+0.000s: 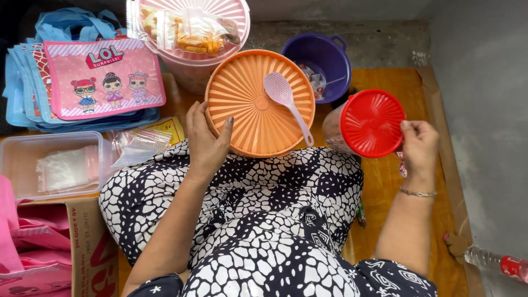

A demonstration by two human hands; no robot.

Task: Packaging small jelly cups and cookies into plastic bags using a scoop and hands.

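A home floor used for packing party favours; stacked cartoon gift bags point(104, 77), snack-filled tubs point(192, 27), a cardboard box point(91, 242); concrete wall point(484, 82) alongside.

Ribbed orange lid point(247, 107) tilted on lap; red lid point(372, 123) upright beside it.

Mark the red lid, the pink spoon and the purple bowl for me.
red lid point(372, 123): head view, centre of its ribbed top, edge pinched by the right hand point(420, 147).
pink spoon point(278, 89): head view, on its perforated scoop.
purple bowl point(322, 55): head view, inner wall.
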